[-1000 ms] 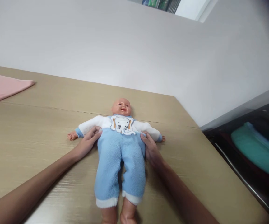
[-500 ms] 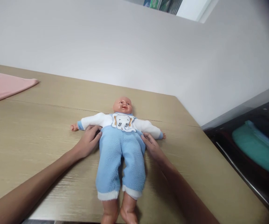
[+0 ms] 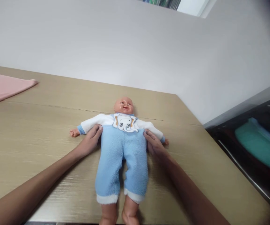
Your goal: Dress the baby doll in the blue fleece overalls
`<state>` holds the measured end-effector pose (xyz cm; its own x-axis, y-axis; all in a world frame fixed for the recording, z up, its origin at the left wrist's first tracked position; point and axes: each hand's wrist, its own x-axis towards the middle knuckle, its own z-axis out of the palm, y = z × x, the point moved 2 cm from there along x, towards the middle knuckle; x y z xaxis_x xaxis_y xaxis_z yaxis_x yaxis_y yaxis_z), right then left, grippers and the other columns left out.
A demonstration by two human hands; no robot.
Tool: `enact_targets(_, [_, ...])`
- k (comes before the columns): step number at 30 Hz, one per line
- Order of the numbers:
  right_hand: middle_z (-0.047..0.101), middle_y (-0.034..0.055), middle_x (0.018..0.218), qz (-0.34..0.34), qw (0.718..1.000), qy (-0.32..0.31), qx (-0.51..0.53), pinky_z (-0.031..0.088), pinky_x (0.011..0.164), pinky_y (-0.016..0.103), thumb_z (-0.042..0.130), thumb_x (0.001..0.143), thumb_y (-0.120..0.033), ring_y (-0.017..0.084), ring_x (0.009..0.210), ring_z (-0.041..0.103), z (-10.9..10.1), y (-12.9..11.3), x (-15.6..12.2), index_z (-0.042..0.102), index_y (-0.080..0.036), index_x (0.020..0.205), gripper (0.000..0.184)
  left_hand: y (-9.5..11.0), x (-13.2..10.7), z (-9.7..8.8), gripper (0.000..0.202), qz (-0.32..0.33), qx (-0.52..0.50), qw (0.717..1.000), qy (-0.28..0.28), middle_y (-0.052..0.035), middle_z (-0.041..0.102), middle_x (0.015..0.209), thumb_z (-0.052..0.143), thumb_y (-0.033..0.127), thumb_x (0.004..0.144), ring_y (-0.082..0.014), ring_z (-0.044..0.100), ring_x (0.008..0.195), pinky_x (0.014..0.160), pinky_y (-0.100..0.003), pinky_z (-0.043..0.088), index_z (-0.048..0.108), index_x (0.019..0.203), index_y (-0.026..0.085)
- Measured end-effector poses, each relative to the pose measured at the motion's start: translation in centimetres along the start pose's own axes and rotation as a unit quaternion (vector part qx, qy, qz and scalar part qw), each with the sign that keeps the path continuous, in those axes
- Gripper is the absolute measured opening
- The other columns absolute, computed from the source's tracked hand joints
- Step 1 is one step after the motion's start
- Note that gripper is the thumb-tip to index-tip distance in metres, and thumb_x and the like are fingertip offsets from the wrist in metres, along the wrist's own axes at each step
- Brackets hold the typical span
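Observation:
A baby doll [image 3: 123, 156] lies on its back on the wooden table [image 3: 43, 134], its head toward the wall and its feet at the near edge. It wears a white and light-blue fleece outfit with an elephant face on the chest. My left hand [image 3: 92, 140] grips the doll's side below its outstretched arm, with the thumb along the blue cloth and some fingers hidden beneath. On the opposite side, my right hand [image 3: 154, 143] holds the doll at the waist, its fingertips pressed against the fabric.
A pink cloth [image 3: 6, 87] lies flat at the table's far left. Behind the table rises a pale wall [image 3: 102, 47]. To the right, beyond the table edge, stands a dark glossy object [image 3: 228, 137] with a teal item [image 3: 258, 147] in or behind it.
Both hands have closed in more firmly on the doll's sides. The doll's torso looks slightly raised and nearer, and its arms have sunk a little. The camera view has shifted slightly.

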<state>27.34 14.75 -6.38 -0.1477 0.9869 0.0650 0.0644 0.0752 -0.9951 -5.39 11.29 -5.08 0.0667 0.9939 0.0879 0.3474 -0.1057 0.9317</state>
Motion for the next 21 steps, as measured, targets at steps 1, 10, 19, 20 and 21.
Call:
enact_targets(1, [0.077, 0.0059, 0.096, 0.002, 1.000, -0.007, -0.002, 0.062, 0.093, 0.045, 0.080, 0.086, -0.081, 0.029, 0.096, 0.073, 0.0, -0.1, 0.1, 0.075, -0.029, 0.100, 0.054, -0.1, 0.1, 0.0, 0.042, 0.005, 0.016, 1.000, -0.001, -0.0009, 0.057, 0.093, 0.042, 0.064, 0.110, -0.0249, 0.057, 0.092, 0.092, -0.040, 0.052, 0.051, 0.095, 0.026])
enact_targets(10, [0.073, 0.0128, 0.123, -0.164, 0.920, 0.154, -0.322, 0.052, 0.103, 0.052, 0.067, 0.096, -0.038, 0.032, 0.107, 0.064, -3.9, -3.6, -2.3, 0.068, -0.026, 0.125, 0.032, 1.2, -0.5, -0.9, 0.019, 0.121, 0.204, 0.970, 0.060, -0.0095, 0.070, 0.110, 0.044, 0.040, 0.114, -0.0309, 0.067, 0.104, 0.099, -0.047, 0.051, 0.055, 0.115, 0.024])
enact_targets(19, [0.077, 0.0179, 0.139, -0.148, 0.906, 0.010, -0.397, 0.055, 0.110, 0.058, 0.079, 0.092, -0.049, 0.039, 0.126, 0.072, -10.9, -2.9, -0.5, 0.070, -0.023, 0.138, 0.054, 8.3, 0.6, 1.9, 0.026, 0.291, 0.231, 0.929, -0.006, -0.0138, 0.064, 0.144, 0.060, 0.039, 0.113, -0.0338, 0.056, 0.137, 0.120, -0.051, 0.045, 0.058, 0.133, 0.023])
enact_targets(20, [0.080, 0.0161, 0.130, -0.145, 0.913, 0.018, -0.380, 0.058, 0.104, 0.055, 0.082, 0.090, -0.049, 0.037, 0.117, 0.074, -11.2, -3.5, -0.2, 0.073, -0.023, 0.131, 0.049, 8.9, 1.2, 2.7, 0.032, 0.299, 0.227, 0.926, -0.031, -0.0144, 0.063, 0.147, 0.063, 0.042, 0.112, -0.0345, 0.055, 0.140, 0.122, -0.051, 0.044, 0.057, 0.136, 0.023])
enact_targets(21, [0.081, 0.0144, 0.123, -0.153, 0.918, 0.033, -0.366, 0.060, 0.100, 0.053, 0.085, 0.087, -0.049, 0.036, 0.111, 0.076, -11.4, -4.3, 0.0, 0.075, -0.023, 0.125, 0.047, 9.4, 1.9, 3.7, 0.039, 0.305, 0.227, 0.923, -0.053, -0.0152, 0.062, 0.150, 0.067, 0.046, 0.109, -0.0356, 0.055, 0.142, 0.124, -0.052, 0.044, 0.056, 0.139, 0.022])
